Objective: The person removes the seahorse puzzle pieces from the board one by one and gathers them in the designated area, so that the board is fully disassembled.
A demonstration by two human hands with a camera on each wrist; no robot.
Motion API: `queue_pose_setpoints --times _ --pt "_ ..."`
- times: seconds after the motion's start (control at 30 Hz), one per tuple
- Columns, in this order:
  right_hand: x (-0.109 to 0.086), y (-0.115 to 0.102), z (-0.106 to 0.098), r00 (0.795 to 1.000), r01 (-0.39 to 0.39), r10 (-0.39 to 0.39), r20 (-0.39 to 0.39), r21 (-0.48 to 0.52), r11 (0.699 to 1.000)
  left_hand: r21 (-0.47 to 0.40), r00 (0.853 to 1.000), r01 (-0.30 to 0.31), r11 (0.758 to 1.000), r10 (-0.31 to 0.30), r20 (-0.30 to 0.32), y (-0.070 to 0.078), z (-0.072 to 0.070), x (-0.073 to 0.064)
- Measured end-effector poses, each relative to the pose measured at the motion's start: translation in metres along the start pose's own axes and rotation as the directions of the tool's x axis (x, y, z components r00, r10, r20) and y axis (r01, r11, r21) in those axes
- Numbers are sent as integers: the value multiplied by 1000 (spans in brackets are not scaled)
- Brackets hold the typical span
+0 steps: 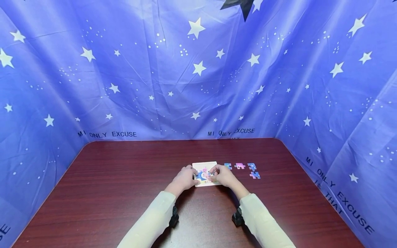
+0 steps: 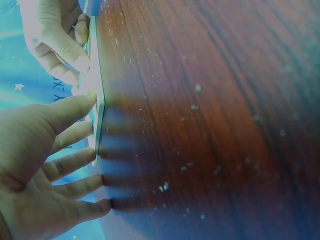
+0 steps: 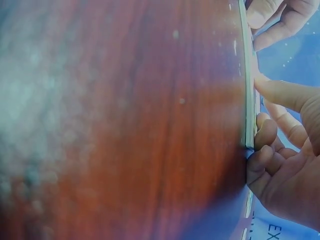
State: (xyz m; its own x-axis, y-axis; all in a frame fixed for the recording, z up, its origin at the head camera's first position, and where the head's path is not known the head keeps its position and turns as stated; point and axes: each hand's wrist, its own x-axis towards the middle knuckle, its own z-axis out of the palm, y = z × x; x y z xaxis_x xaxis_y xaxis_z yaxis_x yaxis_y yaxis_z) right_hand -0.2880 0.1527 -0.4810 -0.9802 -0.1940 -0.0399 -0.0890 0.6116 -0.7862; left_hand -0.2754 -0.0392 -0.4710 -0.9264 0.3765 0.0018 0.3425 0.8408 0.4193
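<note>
Right grip [image 1: 225, 176] pinches a jigsaw piece [image 1: 209, 174] on the pale, rectangular board [image 1: 203, 165], lower centre of the frame; left grip [image 1: 184, 177], fingers spread wide, touches the board's edge (glossy, wood-grained surface [image 1: 124, 165] beneath).

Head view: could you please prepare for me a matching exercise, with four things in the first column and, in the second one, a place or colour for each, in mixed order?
1. puzzle board
2. loose puzzle pieces
3. curtain
4. table

A. dark reddish brown
B. to the right of the board
C. between the left hand and the right hand
D. blue, with white stars, hanging behind the table

Right pairs: 1-C, 2-B, 3-D, 4-A
</note>
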Motion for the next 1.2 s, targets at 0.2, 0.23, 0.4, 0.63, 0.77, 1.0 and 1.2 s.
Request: queue_pose_setpoints --times 0.2,0.23,0.4,0.63,0.77,1.0,1.2 --pt "0 1 0 1000 11 -11 -4 -6 1000 9 1000 -2 1000 2 0 0 1 0" --pt "0 2 0 1000 6 -6 -5 -7 1000 8 1000 -1 1000 1 1 0 1 0" --pt "1 2 -1 999 -32 32 -9 -5 999 6 1000 -6 1000 6 1 -1 1 1" --pt "1 2 0 1000 8 -8 -27 -6 1000 10 1000 -13 1000 13 -7 -3 3 2" --pt "-1 1 1 999 17 -17 -32 -7 1000 14 1000 -13 1000 13 -8 -3 4 3" --pt "-1 0 0 998 12 -14 -54 -27 1000 27 1000 -13 1000 13 -10 -1 2 2" --pt "-1 0 1 996 15 -19 -83 -56 998 1 1000 -14 1000 14 -9 2 -2 0"
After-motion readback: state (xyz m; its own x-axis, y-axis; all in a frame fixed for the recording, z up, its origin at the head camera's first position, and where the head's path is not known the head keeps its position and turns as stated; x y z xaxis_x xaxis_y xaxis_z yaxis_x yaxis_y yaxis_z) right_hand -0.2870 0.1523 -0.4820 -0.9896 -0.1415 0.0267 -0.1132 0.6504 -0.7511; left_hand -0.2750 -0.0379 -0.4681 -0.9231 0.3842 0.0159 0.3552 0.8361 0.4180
